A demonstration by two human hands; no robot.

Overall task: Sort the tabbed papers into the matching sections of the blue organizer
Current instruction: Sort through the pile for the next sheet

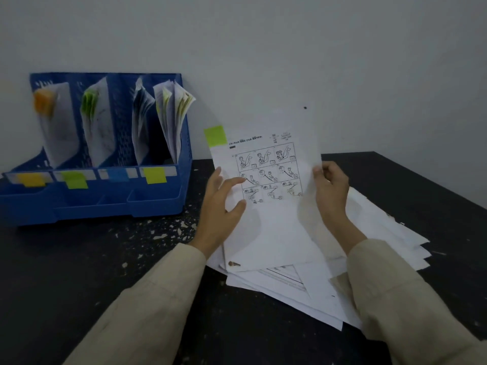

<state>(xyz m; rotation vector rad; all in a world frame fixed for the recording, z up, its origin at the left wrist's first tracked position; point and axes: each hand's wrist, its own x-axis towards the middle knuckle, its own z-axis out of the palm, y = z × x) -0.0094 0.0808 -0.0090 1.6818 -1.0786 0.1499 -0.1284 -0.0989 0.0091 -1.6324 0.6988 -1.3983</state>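
Nearest me I see two beige sleeves reaching over a black, white-flecked tabletop (110,248) toward a loose heap of white paper sheets (295,285) spread on its right half, some sheets fanning toward the table's right edge. Above the heap the right hand (330,191) pinches the right edge of a white printed sheet with a nine-panel cartoon grid (266,206), and the left hand (220,204) lies against its left edge with fingers spread and nearly straight. A light green sticky tab (215,136) juts from that sheet's top left corner. Bare tabletop separates the hands from the blue plastic four-section organizer (158,204), far left against the plain grey wall (290,48). Its front labels read yellow, green, blue and yellow-green, and papers stand in each section.
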